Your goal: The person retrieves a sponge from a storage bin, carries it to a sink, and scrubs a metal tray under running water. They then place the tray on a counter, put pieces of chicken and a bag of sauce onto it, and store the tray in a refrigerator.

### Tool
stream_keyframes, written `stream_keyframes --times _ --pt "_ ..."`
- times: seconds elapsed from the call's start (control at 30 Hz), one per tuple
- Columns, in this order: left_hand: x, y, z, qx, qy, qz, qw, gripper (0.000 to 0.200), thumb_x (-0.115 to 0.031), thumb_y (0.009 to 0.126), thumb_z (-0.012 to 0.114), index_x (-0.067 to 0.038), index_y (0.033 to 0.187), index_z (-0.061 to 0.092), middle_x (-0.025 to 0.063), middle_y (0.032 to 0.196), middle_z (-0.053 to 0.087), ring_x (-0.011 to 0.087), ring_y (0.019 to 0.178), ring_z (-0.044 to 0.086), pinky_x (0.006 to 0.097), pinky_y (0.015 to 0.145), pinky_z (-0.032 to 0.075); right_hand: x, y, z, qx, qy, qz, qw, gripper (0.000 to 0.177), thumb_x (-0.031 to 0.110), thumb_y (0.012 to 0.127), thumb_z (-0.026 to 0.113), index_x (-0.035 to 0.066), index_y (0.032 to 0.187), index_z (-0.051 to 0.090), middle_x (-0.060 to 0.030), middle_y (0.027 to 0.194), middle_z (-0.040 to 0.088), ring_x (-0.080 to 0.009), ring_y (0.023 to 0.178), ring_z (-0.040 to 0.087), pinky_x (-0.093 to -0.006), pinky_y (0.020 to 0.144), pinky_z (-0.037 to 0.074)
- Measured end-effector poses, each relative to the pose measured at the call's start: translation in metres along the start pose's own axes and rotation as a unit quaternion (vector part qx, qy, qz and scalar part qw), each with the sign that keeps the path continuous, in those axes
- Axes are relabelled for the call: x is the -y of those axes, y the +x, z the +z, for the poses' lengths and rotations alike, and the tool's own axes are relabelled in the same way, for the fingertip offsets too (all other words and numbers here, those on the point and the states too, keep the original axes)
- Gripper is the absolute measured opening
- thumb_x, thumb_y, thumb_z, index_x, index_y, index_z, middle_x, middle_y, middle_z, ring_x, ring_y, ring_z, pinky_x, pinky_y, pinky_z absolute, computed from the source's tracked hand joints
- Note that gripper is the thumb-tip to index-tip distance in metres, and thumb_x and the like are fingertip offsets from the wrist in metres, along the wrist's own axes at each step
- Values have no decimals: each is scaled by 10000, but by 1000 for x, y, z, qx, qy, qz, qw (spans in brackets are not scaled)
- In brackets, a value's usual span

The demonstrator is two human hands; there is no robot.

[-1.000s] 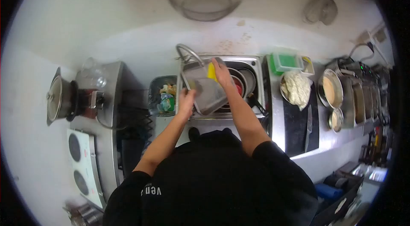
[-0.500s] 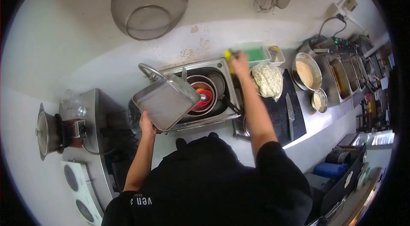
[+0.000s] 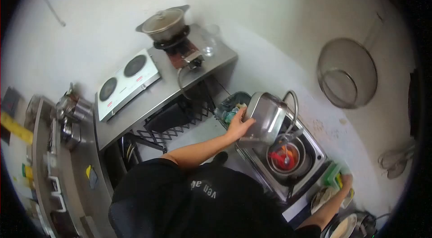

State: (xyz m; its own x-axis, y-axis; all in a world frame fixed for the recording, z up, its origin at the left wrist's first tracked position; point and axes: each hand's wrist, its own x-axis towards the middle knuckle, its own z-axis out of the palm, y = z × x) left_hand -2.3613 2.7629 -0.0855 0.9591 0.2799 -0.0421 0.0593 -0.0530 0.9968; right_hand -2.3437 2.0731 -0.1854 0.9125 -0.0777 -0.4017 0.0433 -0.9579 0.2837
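Observation:
My left hand (image 3: 238, 128) grips the rim of a rectangular steel pan (image 3: 264, 121), tilted on its side over the near-left end of the sink (image 3: 320, 151). Beside the green-filled container (image 3: 332, 173), my right hand (image 3: 346, 182) is closed on a yellow sponge (image 3: 339, 179), only partly visible and blurred. A small white tub (image 3: 348, 199) with something yellow in it sits against that hand. Inside the sink, a pot (image 3: 306, 159) holds a red bowl (image 3: 284, 157) with a metal utensil in it. The curved faucet (image 3: 294, 101) rises behind the pan.
A lined bin (image 3: 231, 105) stands left of the sink. The steel table (image 3: 220, 58) carries a double hot plate (image 3: 128, 83) and a lidded pot (image 3: 163, 26) on a burner. A large strainer (image 3: 348, 73) hangs on the wall. A bowl of batter (image 3: 344, 226) sits at lower right.
My view has swung left, bringing the hot plate and bin into sight. The pan has tipped up onto its side in my left hand. My right hand stays by the green-filled container.

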Motion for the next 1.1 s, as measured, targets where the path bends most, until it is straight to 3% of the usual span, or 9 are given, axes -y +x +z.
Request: stream_keyframes --times 0.13,0.23,0.37,0.47,0.77,0.83,0.93,1.0,1.1 --pt "17 2 -23 -18 -160 -114 980 639 -206 822 628 9 1367 373 164 1201 541 233 1045 551 332 895 451 76 -87 -103 -221 455 159 848 344 308 830 566 18 959 697 -160 811 682 -279 821 644 -352 759 485" --pt "57 10 -20 -57 -214 -174 960 628 -199 833 602 30 1370 370 159 1257 524 248 1114 524 347 933 427 222 -109 -153 -153 642 -62 749 319 131 840 587 -24 1112 646 -138 1069 661 -203 927 612 -313 838 463" --pt "98 25 3 -29 -57 -147 987 671 -234 850 616 33 1400 338 201 1347 466 270 1212 474 360 1020 365 446 -84 -144 -125 611 -219 750 311 107 889 602 36 1191 599 -153 1243 575 -265 1206 506 -349 1049 348" --pt "112 42 13 12 -95 -114 989 700 -225 830 622 25 1411 322 176 1312 502 261 1164 509 343 976 400 533 -97 -166 -217 536 -311 754 271 170 913 560 36 1140 622 -170 1164 602 -318 1110 549 -396 954 412" --pt "100 42 -18 -12 -93 -185 978 599 -200 774 611 -30 1334 487 105 1049 659 194 960 607 317 841 457 464 -31 -87 -174 321 -178 914 333 233 934 498 -39 826 657 -226 864 642 -418 809 567 -470 792 428" --pt "93 47 -20 -76 -79 -223 969 611 -214 755 616 -65 1335 501 92 1072 663 190 962 608 325 837 459 513 -25 -70 -329 271 -272 862 327 250 939 467 -34 918 627 -219 895 623 -403 823 550 -489 782 400" --pt "93 54 -27 -60 -71 -256 962 670 -222 725 637 -31 1346 476 130 1144 636 219 993 605 331 864 457 567 -85 -155 -195 329 -310 870 304 216 943 476 -40 946 639 -219 954 629 -422 896 544 -478 828 399" --pt "101 54 -26 -78 -127 -249 957 701 -219 710 642 -12 1354 456 148 1182 613 235 1015 600 333 878 456 548 -68 -136 -320 301 -406 802 302 208 945 462 -48 966 622 -235 956 613 -410 921 543 -486 791 409" --pt "138 51 -16 -78 -203 -259 941 726 -246 703 658 16 1347 449 181 1233 583 262 1074 587 337 912 451 487 -53 -122 -241 300 -174 907 286 198 943 450 -24 920 629 -233 910 612 -392 893 563 -487 793 413"
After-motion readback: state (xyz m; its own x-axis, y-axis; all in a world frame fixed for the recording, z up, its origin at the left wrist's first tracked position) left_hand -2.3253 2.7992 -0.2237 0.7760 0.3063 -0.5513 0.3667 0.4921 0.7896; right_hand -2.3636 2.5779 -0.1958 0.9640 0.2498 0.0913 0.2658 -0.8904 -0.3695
